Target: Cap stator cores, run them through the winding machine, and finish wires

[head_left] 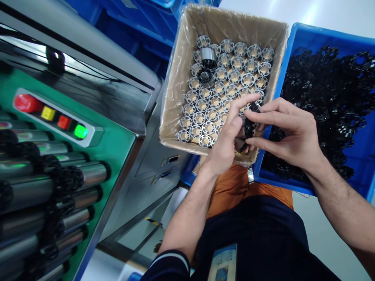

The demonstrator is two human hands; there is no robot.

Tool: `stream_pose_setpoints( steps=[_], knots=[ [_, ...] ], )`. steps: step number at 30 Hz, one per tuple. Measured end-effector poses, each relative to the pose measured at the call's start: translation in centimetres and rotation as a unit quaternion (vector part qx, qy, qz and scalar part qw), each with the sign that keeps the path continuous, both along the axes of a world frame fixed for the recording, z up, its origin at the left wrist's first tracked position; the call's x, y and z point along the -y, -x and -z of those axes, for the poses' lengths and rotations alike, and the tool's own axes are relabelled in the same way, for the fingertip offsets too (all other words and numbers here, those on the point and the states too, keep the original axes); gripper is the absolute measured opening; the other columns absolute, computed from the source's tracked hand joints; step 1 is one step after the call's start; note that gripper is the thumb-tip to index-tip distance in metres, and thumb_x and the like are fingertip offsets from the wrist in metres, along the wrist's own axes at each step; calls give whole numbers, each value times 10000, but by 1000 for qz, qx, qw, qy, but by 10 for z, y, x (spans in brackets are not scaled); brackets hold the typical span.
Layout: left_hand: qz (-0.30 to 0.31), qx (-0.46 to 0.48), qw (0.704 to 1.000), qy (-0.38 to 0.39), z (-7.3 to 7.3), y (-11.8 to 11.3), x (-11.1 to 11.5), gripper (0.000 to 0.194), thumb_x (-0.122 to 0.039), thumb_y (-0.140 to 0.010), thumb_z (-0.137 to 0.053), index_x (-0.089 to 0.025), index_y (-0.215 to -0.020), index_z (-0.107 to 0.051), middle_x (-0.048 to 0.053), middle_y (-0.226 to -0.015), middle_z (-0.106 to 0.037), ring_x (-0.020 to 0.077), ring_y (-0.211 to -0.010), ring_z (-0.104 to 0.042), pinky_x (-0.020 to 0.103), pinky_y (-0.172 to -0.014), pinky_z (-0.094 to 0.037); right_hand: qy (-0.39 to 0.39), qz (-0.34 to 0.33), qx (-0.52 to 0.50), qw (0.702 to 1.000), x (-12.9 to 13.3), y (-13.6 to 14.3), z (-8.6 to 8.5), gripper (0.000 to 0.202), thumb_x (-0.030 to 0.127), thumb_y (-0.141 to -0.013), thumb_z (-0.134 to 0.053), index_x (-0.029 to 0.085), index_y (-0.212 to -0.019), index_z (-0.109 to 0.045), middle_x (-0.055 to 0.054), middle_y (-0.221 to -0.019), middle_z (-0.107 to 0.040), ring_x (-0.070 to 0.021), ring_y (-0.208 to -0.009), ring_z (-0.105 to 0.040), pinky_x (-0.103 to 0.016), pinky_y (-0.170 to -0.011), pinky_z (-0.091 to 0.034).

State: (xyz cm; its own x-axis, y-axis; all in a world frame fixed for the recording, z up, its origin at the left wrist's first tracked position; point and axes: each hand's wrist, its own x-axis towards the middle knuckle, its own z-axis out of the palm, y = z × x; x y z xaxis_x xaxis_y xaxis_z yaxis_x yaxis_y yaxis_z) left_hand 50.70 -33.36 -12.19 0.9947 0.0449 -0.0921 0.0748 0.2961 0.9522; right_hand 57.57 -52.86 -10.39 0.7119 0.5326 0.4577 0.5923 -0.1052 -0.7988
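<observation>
My left hand [222,146] is wrapped round a metal cylinder [240,133], with its index finger stretched along the top. Facing right on the cylinder's end is a black plastic ring [250,128]. My right hand [297,130] has its thumb and fingers closed on that ring. Both hands are over the lower right corner of a plastic-lined cardboard box [172,97]. Inside the box, slotted metal cores [234,77] stand in rows. A core with a black end [208,56] lies on top of them. My fingers partly hide the held parts.
Right of the box, a blue bin [304,35] holds a heap of black plastic rings [331,93]. On the left, metal cylinders with black ends [29,191] lie on a green machine top [117,136] beside a button panel [57,117]. More blue bins [140,19] stand behind.
</observation>
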Motion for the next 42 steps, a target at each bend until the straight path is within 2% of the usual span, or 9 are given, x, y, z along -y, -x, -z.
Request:
stream_pose_setpoints(
  steps=[5, 8, 11, 14, 18, 24, 29, 35, 42],
  knots=[
    [12, 59, 997, 56, -1, 0, 0, 658, -806, -1207, -531, -357, -1659, -694, 12, -899, -765, 192, -663, -739, 361, -624, -615, -45, 3, -70, 997, -2, 1, 0, 609, 459, -984, -1022, 500, -1557, -821, 4, -1169, -818, -252, -1005, -821, -452, -870, -767],
    [-115, 103, 985, 77, 2, -7, 2, 588, -819, -1189, -563, -292, -1125, -815, 30, -1057, -884, 143, -651, -751, 289, -498, -522, -93, 59, -142, 984, -4, 3, 0, 471, 539, -985, -1005, 463, -1415, -830, -16, -1144, -830, -266, -950, -834, -447, -796, -783],
    [-180, 59, 978, 90, 2, -16, 3, 718, -929, -1106, -612, -257, -860, -559, 15, -950, -872, 126, -567, -684, 270, -439, -441, -82, 87, -154, 981, -7, 5, -1, 309, 595, -1009, -964, 383, -1201, -846, -26, -1054, -821, -238, -823, -812, -420, -717, -779],
    [-140, 6, 988, 70, 1, -20, 4, 683, -973, -1100, -556, -294, -1078, -628, -53, -669, -650, 130, -456, -547, 279, -456, -431, -83, 69, -157, 982, -9, 7, -5, 200, 483, -1096, -885, 343, -1239, -882, -18, -1117, -857, -167, -716, -768, -343, -628, -736],
    [-39, -10, 996, 78, 2, -18, 2, 538, -784, -1127, -698, -334, -1423, -694, -23, -785, -680, 177, -571, -654, 328, -564, -545, -75, 67, -121, 987, -11, 7, -8, 186, 321, -1107, -845, 349, -1264, -940, -43, -1169, -855, -201, -880, -805, -335, -650, -738],
    [-20, 3, 998, 56, 9, -12, 5, 534, -834, -1133, -649, -308, -1133, -746, -10, -776, -634, 155, -564, -594, 298, -516, -484, -95, 103, -154, 978, -19, 11, -2, 200, 427, -1083, -885, 375, -1276, -878, -25, -1219, -840, -164, -687, -780, -341, -599, -766],
    [5, -11, 996, 92, 7, -8, 5, 453, -729, -1149, -707, -319, -1334, -756, 20, -858, -696, 188, -668, -637, 334, -582, -581, -104, 73, -207, 970, -22, 12, 0, 94, 344, -1083, -871, 314, -1170, -887, -8, -1130, -843, -146, -673, -828, -271, -625, -770],
    [-17, 5, 997, 72, 4, -7, 3, 422, -691, -1153, -714, -340, -1364, -816, 53, -1290, -817, 169, -735, -664, 315, -569, -586, -81, 23, -233, 969, -14, 11, 2, 428, 281, -940, -988, 302, -1359, -903, -44, -1351, -832, -149, -811, -860, -281, -740, -794],
    [8, 9, 999, 50, 10, -11, -1, 490, -740, -1146, -680, -295, -1313, -798, 29, -1006, -772, 164, -628, -644, 292, -479, -489, -116, 21, -188, 975, -12, 9, 2, 469, 200, -912, -1011, 380, -1339, -936, -11, -1232, -813, -126, -782, -809, -263, -659, -764]
  ],
)
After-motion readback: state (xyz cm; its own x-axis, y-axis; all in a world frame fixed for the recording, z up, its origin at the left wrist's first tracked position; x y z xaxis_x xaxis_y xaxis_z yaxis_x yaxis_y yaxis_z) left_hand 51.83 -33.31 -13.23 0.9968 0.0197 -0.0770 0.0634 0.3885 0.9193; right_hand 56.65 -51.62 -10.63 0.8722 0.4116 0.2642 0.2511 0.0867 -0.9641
